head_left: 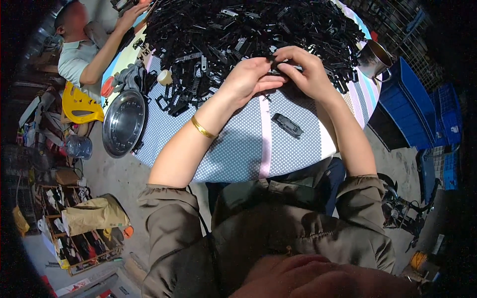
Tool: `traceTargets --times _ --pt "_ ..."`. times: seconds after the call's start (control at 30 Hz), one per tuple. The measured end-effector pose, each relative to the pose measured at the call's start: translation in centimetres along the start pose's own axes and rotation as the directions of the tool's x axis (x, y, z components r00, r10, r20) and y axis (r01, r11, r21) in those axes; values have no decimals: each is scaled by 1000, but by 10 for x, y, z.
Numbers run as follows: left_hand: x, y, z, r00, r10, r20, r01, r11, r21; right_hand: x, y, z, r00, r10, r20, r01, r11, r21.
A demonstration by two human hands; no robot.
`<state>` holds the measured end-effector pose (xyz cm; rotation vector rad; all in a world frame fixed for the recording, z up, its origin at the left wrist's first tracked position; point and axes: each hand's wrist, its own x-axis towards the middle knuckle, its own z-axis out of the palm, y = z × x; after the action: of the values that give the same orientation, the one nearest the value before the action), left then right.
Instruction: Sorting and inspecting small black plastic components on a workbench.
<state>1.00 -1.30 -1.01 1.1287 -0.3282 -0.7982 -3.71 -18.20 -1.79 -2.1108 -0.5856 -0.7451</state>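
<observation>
One round tabletop (pixel 238 144) with a dotted cloth fills the middle of the view; across its far half lies a great heap of black plastic parts (pixel 248 30); a steel bowl (pixel 123 122) sits at its left edge and a metal mug (pixel 373 59) at its right; a co-worker's arm (pixel 107 47) reaches in from the upper left; the left hand (pixel 248 79) and right hand (pixel 305 72) meet at the heap's near edge, fingers together, pinched on one small black part (pixel 278 63) between them; another black piece (pixel 287 124) lies alone on the cloth, nearer the person.
</observation>
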Motion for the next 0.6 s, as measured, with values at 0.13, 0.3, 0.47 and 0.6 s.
traceTargets --times 0.13,0.3,0.47,0.6 --pt "1 2 -5 1000 0 7 0 1000 27 1 -10 0 990 -142 12 142 972 -187" --pt "2 2 -5 994 36 -99 -26 994 108 2 -11 -5 961 -272 58 275 903 -330" --pt "2 -5 1 977 148 -151 -105 960 260 1 -18 -4 956 -273 109 293 845 -447" --pt "10 -17 -8 928 357 -111 -257 825 503 3 -27 2 961 -264 84 273 846 -458"
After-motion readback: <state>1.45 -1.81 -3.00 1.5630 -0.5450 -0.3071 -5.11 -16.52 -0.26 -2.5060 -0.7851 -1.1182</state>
